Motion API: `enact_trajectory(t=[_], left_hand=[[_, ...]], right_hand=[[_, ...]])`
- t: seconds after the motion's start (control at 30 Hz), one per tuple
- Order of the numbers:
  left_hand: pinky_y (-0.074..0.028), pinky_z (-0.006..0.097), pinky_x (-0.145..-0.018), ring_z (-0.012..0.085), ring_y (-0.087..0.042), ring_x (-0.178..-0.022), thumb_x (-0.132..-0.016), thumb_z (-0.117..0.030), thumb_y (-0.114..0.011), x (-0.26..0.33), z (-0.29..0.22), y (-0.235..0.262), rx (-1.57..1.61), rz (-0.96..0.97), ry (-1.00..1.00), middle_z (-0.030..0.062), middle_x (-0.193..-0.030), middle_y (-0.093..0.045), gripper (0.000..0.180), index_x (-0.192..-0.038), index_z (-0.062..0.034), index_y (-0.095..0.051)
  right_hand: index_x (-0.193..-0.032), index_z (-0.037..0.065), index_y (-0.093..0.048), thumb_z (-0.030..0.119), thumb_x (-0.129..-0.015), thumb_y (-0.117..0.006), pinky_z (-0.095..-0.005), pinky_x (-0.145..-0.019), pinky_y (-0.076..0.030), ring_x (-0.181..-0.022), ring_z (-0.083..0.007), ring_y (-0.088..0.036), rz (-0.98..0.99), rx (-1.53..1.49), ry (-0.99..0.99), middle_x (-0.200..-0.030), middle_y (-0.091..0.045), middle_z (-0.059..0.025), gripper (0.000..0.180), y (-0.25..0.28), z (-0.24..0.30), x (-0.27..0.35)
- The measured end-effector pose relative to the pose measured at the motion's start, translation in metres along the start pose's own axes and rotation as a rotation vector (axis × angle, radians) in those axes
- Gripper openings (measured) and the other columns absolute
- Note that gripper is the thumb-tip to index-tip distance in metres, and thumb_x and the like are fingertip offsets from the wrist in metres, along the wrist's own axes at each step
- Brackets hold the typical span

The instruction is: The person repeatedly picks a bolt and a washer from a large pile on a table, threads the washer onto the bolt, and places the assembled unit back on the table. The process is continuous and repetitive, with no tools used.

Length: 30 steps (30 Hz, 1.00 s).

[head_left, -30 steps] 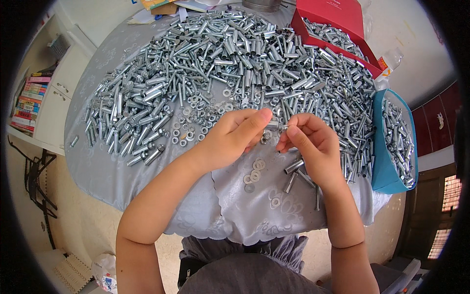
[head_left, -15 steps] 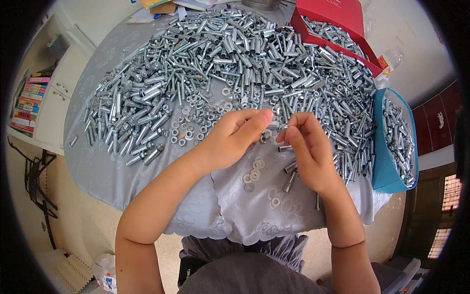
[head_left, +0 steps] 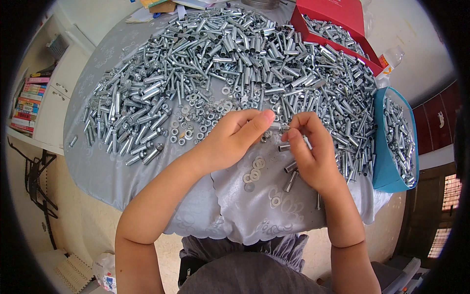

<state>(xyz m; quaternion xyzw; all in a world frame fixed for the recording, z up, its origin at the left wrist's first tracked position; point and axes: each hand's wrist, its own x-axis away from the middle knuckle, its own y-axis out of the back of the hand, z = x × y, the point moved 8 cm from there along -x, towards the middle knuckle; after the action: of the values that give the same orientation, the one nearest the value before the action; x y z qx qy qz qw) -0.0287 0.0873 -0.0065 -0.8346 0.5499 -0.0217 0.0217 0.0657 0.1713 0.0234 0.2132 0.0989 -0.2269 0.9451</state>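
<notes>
My left hand [head_left: 235, 134] is closed around a silver expansion bolt [head_left: 275, 126], its thumb lying along the top. The bolt's end points right, toward my right hand [head_left: 311, 149], whose thumb and fingertips pinch that end. Whether a nut or washer sits between those fingertips is too small to tell. Below the hands, several flat washers [head_left: 255, 174] lie in a short row on the grey tablecloth, with a single washer [head_left: 276, 201] nearer me. Loose metal sleeves [head_left: 291, 181] lie just under my right hand. Nuts and washers [head_left: 191, 122] are scattered beyond my left wrist.
A wide heap of bolts and sleeves [head_left: 230, 46] covers the far table. Bolts fitted with sleeves and nuts [head_left: 142, 127] are piled at left. A red box [head_left: 342, 51] and a blue fabric bin [head_left: 391, 183], both filled with metal parts, stand at right. A plastic bottle [head_left: 391, 59] is behind them.
My right thumb and fingers have shifted slightly at the end of the bolt, and a bit more of its tip shows. My left hand has stayed in place.
</notes>
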Motion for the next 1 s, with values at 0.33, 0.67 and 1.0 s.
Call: enact_trajectory(t=[0.33, 0.67, 1.0], left_hand=[[-0.031, 0.022, -0.049, 0.0056, -0.034, -0.051, -0.091, -0.04, -0.04, 0.002, -0.001, -0.009, 0.187, 0.12, 0.032, -0.0035, -0.056, -0.038, 0.043, -0.063, -0.0078, -0.043], [-0.032, 0.022, -0.049, 0.0063, -0.034, -0.051, -0.091, -0.042, -0.041, 0.0, 0.002, -0.004, 0.204, 0.073, 0.059, -0.0035, -0.056, -0.037, 0.044, -0.063, -0.0081, -0.043], [-0.031, 0.024, -0.048, 0.0089, -0.028, -0.047, -0.09, -0.045, -0.037, -0.008, 0.001, 0.016, 0.397, -0.084, 0.09, -0.003, -0.051, -0.025, 0.049, -0.055, -0.0137, -0.023]], right_hand=[[-0.09, 0.001, -0.048, 0.012, -0.088, -0.046, -0.0224, -0.067, -0.04, -0.071, -0.0101, -0.051, 0.224, -0.564, -0.288, -0.078, -0.054, -0.0034, 0.011, -0.016, -0.007, 0.001], [-0.092, 0.001, -0.05, 0.003, -0.082, -0.055, -0.0215, -0.067, -0.04, -0.072, -0.009, -0.052, 0.028, -0.464, -0.168, -0.078, -0.053, -0.0011, 0.012, -0.006, -0.001, -0.002], [-0.087, 0.004, -0.063, 0.007, -0.068, -0.066, -0.0328, -0.069, -0.043, -0.074, -0.0234, -0.052, 0.058, 0.582, 0.263, -0.08, -0.055, -0.0077, 0.02, -0.015, 0.01, -0.005]])
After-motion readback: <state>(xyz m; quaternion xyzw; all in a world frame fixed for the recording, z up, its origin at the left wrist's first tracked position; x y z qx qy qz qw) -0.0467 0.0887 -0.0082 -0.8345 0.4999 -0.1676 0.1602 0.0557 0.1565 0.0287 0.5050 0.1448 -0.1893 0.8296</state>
